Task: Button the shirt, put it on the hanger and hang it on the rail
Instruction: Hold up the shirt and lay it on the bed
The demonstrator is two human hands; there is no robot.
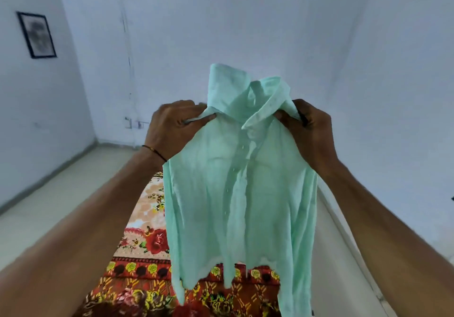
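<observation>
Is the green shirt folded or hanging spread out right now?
Spread out: the shirt hangs full length, left hand and right hand pinching its shoulders.

Left hand point(172, 127), right hand point(310, 130): pinch grip

Home bedroom: floral bedspread point(147, 243), framed picture point(36, 35).

Soft, cool, even light; slight overall blur, wide-angle bending at edges.
</observation>
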